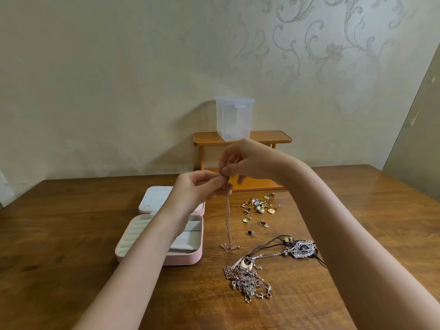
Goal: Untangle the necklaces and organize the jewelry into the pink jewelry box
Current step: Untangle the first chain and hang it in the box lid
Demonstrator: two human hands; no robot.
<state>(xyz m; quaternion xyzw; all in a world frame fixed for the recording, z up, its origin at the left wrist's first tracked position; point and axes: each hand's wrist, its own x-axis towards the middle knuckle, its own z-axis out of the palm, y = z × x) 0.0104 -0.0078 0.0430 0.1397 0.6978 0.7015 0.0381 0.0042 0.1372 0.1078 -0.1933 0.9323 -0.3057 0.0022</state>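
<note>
Both the left hand and right hand pinch the necklace, which hangs below them.

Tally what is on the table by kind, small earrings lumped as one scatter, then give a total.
Pink jewelry box, open: 1
Thin chain pinched by left hand and right hand: 1
Tangled necklace pile: 1
Silver pendant on black cord: 1
Earring scatter: 1
Wooden shelf: 1
Clear container: 1
Total: 7
</note>
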